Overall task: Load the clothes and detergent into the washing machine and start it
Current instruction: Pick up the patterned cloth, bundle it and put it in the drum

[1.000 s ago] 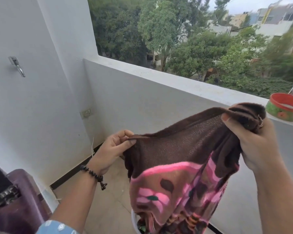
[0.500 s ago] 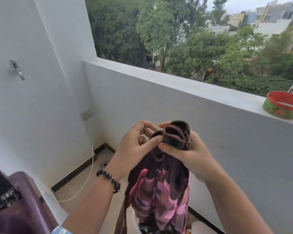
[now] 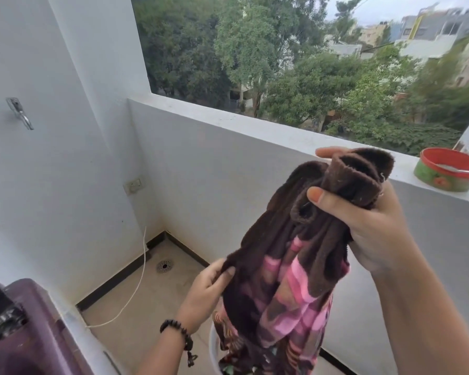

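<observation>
While bunched at its top, brown-and-pink towel (image 3: 290,266) hangs from right hand (image 3: 368,226).
Right hand grips the gathered top edge; left hand (image 3: 209,290), lower, pinches a side edge. Towel's bottom drops into white bucket (image 3: 214,353).

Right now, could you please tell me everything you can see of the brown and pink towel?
The towel looks like soft, fuzzy terry cloth, dark brown along the top with pink, tan and brown patches below. It hangs bunched in vertical folds. The right hand holds its gathered top edge, thumb pressed on the rolled hem. The left hand pinches a brown side edge lower down. Its bottom end reaches into a white bucket on the balcony floor.
</observation>
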A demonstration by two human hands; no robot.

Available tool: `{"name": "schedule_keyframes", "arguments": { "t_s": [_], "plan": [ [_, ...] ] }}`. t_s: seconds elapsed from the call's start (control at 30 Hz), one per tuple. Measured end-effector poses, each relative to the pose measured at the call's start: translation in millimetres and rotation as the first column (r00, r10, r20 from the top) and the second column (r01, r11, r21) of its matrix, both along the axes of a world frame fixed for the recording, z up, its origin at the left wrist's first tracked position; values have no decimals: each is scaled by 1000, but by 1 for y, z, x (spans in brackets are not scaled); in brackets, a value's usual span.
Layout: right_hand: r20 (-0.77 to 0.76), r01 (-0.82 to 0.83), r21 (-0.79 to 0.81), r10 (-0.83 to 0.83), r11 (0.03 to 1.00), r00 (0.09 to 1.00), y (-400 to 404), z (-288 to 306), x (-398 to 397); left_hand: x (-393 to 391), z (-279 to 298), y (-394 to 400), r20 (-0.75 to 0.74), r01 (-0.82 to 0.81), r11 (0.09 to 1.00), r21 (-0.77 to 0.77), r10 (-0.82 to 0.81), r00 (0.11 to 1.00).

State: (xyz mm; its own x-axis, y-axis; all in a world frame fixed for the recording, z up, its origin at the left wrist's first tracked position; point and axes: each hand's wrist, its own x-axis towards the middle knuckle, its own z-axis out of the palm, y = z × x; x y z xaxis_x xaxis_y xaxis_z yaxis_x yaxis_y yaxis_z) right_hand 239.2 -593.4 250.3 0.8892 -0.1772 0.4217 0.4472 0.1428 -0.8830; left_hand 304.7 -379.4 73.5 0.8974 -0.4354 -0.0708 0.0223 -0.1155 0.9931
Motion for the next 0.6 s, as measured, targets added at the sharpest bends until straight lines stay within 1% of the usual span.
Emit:
{"name": "schedule_keyframes", "arguments": {
  "t_s": [0.07,0.17,0.2,0.3,0.33,0.4,0.47,0.53,0.6],
  "plan": [
    [-60,2,14,-1,1000,998,-2,-8,3,8,19,2,-15,-82,992,-90,81,997],
    [-157,-41,19,43,999,987,8,-24,8,17,55,0,90,-75,979,-190,94,992],
    [-187,-60,14,61,998,981,14,-30,10,18,67,-3,145,-53,979,-196,83,986],
    [-264,-132,-39,117,991,957,35,-46,13,19,90,-15,332,29,993,-118,12,943],
    [-288,-162,-58,138,985,947,41,-51,14,18,97,-19,363,34,993,-110,8,932],
    [-337,-218,-78,179,973,924,49,-59,15,16,105,-22,389,6,991,-137,48,920],
    [-382,-234,-88,184,968,906,52,-63,14,18,108,-22,394,-8,987,-162,72,916],
    [-390,-197,-111,140,974,910,51,-64,14,19,106,-18,371,13,990,-140,40,928],
    [-376,-141,-147,76,979,923,47,-63,15,17,99,-14,314,61,990,-131,-17,949]
  ]
}}
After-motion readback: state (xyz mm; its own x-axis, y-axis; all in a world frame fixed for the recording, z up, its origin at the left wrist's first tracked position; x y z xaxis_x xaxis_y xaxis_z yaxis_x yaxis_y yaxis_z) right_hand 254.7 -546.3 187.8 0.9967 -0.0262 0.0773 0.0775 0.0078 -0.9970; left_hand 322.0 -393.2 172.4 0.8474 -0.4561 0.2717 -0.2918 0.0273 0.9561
